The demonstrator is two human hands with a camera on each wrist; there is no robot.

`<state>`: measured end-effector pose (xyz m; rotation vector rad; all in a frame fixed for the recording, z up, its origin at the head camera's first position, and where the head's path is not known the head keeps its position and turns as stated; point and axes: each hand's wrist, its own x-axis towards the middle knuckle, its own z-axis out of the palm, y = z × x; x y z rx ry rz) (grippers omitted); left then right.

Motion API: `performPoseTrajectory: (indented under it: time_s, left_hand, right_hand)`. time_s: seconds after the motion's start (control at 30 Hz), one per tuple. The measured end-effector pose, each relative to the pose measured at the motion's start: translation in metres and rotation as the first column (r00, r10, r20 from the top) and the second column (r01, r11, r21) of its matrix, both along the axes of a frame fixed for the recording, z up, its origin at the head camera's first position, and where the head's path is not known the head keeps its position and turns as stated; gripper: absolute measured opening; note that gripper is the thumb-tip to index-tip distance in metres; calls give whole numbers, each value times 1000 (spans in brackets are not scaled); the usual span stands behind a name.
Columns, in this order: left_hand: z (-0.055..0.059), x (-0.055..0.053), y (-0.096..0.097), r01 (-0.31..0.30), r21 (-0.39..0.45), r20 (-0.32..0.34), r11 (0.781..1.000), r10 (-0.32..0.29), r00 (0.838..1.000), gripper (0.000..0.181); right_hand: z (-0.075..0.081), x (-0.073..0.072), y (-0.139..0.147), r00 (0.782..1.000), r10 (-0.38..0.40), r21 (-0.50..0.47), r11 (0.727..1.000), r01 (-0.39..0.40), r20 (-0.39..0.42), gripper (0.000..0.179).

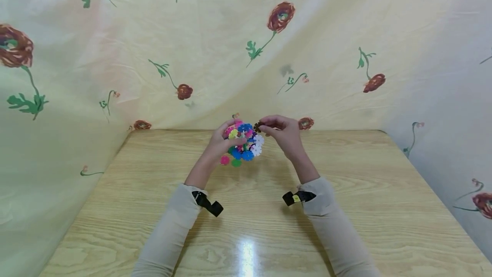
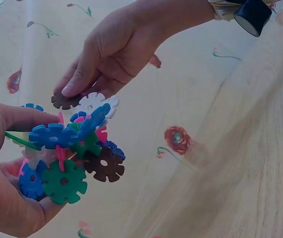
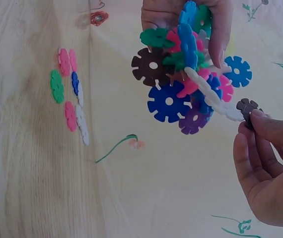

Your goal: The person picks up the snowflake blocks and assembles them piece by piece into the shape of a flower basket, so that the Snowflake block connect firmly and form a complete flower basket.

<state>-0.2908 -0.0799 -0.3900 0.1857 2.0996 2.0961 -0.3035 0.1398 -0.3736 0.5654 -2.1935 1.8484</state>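
Observation:
A ball-like cluster of interlocked notched plastic discs (image 2: 64,181) in blue, green, pink, white, purple and brown is held up in my left hand (image 1: 218,143). The left thumb lies across its near side, with fingers around the back. My right hand (image 1: 285,136) pinches a small brown notched disc (image 3: 247,105) between thumb and fingertips. That disc is at the outer end of a row of white discs (image 3: 211,94) on the cluster. Whether its slot is engaged with the white one I cannot tell.
Several loose discs, among them a green disc (image 3: 57,87) and a pink disc (image 3: 70,116), lie on the wooden table (image 1: 246,208) below the cluster. A flower-patterned cloth (image 1: 230,54) hangs behind the table's back edge. Each wrist wears a black strapped camera.

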Motion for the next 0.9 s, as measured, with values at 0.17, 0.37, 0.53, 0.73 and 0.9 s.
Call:
performPoseTrajectory:
  time_s: [0.17,0.37,0.53,0.73,0.9]
  left_hand:
    - [-1,0,1,11,-10,-20,1000,-11,1000,65]
    - [-1,0,2,7,9,-18,1000,-7,1000,67]
    - [-2,-1,2,15,5,-29,1000,-15,999,67]
    - [-3,-1,3,21,30,-21,999,-20,1000,62]
    - [-4,-1,3,0,40,-19,999,1,1000,63]
  right_hand:
    - [0,1,-3,999,21,-14,1000,-22,-46,19]
    - [-1,1,-6,997,24,3,1000,-24,-76,15]
    - [-2,1,-8,992,34,37,999,-30,-123,13]
    - [-4,1,-10,990,14,47,999,-7,-139,13]
    - [-7,1,-12,993,0,48,999,6,-122,14]
